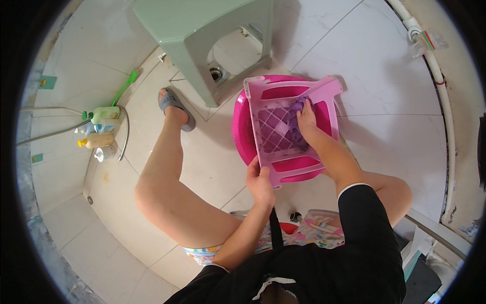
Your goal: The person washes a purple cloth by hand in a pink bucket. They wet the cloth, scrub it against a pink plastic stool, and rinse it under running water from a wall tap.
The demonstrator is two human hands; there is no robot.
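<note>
A light pink plastic stool (255,121) lies upturned across a deeper pink plastic basin (240,125), with its ribbed underside facing up. My left hand (261,181) grips the stool's near-left edge by one leg. Inside the stool, my right hand (306,118) presses on a bunched purple cloth (298,133), fingers spread over its upper part. The cloth lies against the right side of the latticed underside. What the basin holds is mostly hidden by the stool.
A pale green plastic stool (171,22) stands beyond the basin, near a floor drain (216,75). Along the left wall are several bottles (99,140), a green brush (125,87) and a flexible hose (127,133). A white pipe (436,76) runs along the right side.
</note>
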